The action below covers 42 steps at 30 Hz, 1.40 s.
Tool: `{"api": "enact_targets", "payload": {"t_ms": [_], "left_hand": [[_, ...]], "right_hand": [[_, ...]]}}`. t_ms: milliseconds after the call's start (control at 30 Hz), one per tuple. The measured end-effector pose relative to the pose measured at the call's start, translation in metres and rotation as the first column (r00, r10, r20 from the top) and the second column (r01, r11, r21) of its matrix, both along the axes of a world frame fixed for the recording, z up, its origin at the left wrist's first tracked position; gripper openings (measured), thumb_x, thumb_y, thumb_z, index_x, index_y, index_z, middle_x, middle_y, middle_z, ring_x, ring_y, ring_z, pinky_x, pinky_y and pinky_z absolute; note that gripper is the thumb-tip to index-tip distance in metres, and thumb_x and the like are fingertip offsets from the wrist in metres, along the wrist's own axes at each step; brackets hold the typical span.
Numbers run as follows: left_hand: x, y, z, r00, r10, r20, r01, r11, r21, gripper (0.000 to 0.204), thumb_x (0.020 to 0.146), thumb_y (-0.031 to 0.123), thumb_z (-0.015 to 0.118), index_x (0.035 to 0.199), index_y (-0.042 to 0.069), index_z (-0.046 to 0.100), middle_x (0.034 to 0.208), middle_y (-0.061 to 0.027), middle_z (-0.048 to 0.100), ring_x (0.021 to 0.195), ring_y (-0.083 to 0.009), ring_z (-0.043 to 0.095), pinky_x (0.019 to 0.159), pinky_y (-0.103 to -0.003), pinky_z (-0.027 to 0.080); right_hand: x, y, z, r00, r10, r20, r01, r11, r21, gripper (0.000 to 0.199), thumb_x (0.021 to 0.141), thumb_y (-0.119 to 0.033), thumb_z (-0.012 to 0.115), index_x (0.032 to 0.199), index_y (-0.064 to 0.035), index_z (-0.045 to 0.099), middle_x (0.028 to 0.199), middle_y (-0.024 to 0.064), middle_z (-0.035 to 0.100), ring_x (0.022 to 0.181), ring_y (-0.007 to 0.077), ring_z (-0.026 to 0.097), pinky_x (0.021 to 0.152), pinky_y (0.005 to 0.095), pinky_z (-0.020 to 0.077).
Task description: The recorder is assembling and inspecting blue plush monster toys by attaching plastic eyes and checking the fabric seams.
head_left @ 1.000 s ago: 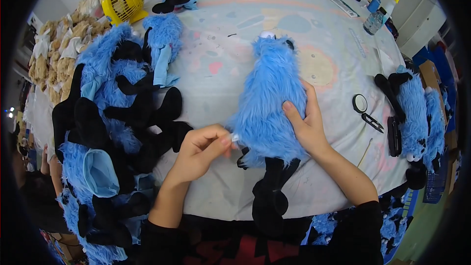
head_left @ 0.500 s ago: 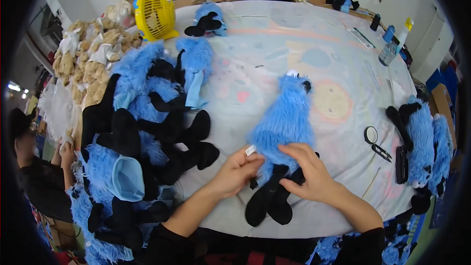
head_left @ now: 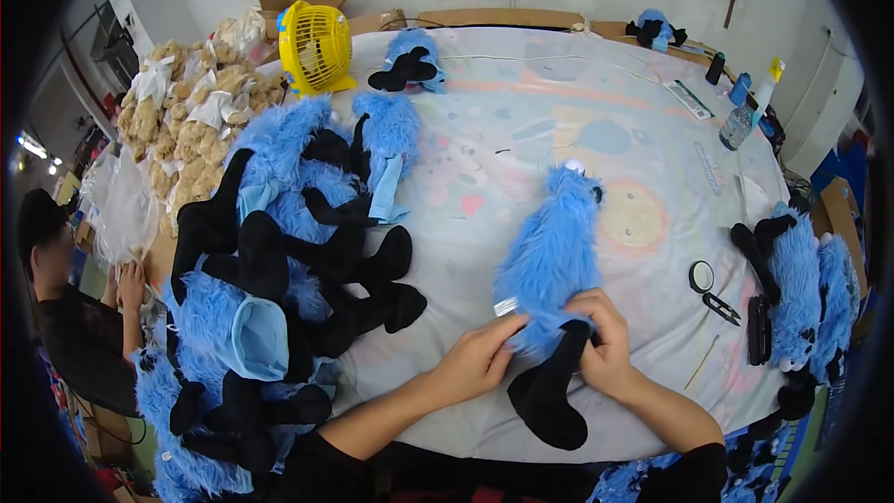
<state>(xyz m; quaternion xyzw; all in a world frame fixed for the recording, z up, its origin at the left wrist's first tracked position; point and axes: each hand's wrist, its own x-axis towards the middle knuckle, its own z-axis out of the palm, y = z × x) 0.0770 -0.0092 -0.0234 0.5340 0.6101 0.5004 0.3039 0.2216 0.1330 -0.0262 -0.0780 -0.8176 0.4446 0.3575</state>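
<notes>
A furry blue plush toy (head_left: 551,256) lies on the table in front of me, its white eye end pointing away and its black legs (head_left: 551,396) toward me. My left hand (head_left: 480,359) is closed, pinching the blue fur at the lower left edge, just below a small white tag (head_left: 505,306). On the other side, my right hand (head_left: 605,340) is closed on the toy's lower right edge, by the top of a black leg. My fingertips are partly hidden in the fur.
Blue plush skins with black limbs (head_left: 261,251) pile up on the left, before tan plush pieces (head_left: 177,144) and a yellow fan (head_left: 317,47). A co-worker (head_left: 70,298) stands far left. Thread snips (head_left: 722,309), tape (head_left: 701,276), a thin stick (head_left: 703,363) and more toys (head_left: 796,270) lie right.
The toy's legs have swung right and now overlap. My right hand has shifted from resting on the fur to gripping the lower edge. The whole view has tilted up slightly.
</notes>
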Motion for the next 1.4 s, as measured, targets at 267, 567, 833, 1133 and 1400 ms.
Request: {"api": "enact_targets", "payload": {"t_ms": [267, 567, 833, 1133, 1400], "left_hand": [[-0.001, 0.003, -0.001, 0.918, 0.241, -0.314, -0.132, 0.934, 0.331, 0.036, 0.066, -0.009, 0.056, 0.100, 0.002, 0.059, 0.099, -0.0136, 0.058, 0.077, -0.0214, 0.054, 0.064, -0.024, 0.043], [-0.002, 0.015, 0.021, 0.811, 0.484, -0.329, -0.298, 0.825, 0.481, 0.025, 0.064, -0.006, 0.060, 0.088, 0.002, 0.063, 0.082, -0.0069, 0.062, 0.074, -0.0206, 0.051, 0.065, -0.026, 0.043], [-0.009, 0.011, 0.019, 0.909, 0.224, -0.351, -0.075, 0.917, 0.391, 0.022, 0.066, -0.002, 0.062, 0.088, 0.001, 0.062, 0.077, -0.0055, 0.061, 0.065, -0.0209, 0.050, 0.063, -0.028, 0.041], [-0.005, 0.005, 0.007, 0.840, 0.362, -0.404, -0.183, 0.890, 0.417, 0.023, 0.068, 0.011, 0.065, 0.088, 0.001, 0.060, 0.074, -0.0086, 0.057, 0.061, -0.0241, 0.047, 0.061, -0.032, 0.040], [-0.008, 0.013, 0.014, 0.637, 0.512, -0.576, -0.258, 0.846, 0.467, 0.036, 0.071, 0.018, 0.063, 0.101, 0.002, 0.050, 0.092, -0.0166, 0.050, 0.081, -0.0282, 0.044, 0.073, -0.036, 0.037]], "right_hand": [[-0.004, -0.024, 0.012, 0.997, 0.068, 0.044, -0.009, 0.630, -0.776, 0.018, 0.087, -0.006, 0.044, 0.103, -0.0018, 0.052, 0.089, 0.0029, 0.053, 0.081, 0.0113, 0.047, 0.073, 0.0208, 0.0367], [-0.005, -0.015, 0.000, 0.996, 0.065, 0.058, 0.032, 0.348, -0.937, 0.024, 0.093, -0.021, 0.044, 0.104, -0.0016, 0.053, 0.091, 0.0009, 0.054, 0.081, 0.0068, 0.046, 0.074, 0.0194, 0.0365], [-0.007, -0.017, 0.011, 0.991, 0.073, -0.110, -0.129, 0.340, -0.932, 0.024, 0.093, -0.020, 0.044, 0.106, -0.0016, 0.053, 0.109, 0.0041, 0.051, 0.090, 0.0100, 0.046, 0.081, 0.0222, 0.0370], [-0.012, -0.034, -0.006, 0.955, 0.230, -0.187, -0.294, 0.813, -0.502, 0.016, 0.086, -0.005, 0.046, 0.101, -0.0041, 0.054, 0.126, 0.0095, 0.041, 0.112, 0.0218, 0.041, 0.094, 0.0315, 0.0295], [-0.025, -0.048, 0.001, 0.984, 0.130, -0.119, -0.166, 0.912, -0.376, 0.009, 0.086, -0.007, 0.051, 0.093, -0.0055, 0.056, 0.105, 0.0045, 0.049, 0.077, 0.0146, 0.047, 0.069, 0.0217, 0.0335]]}}
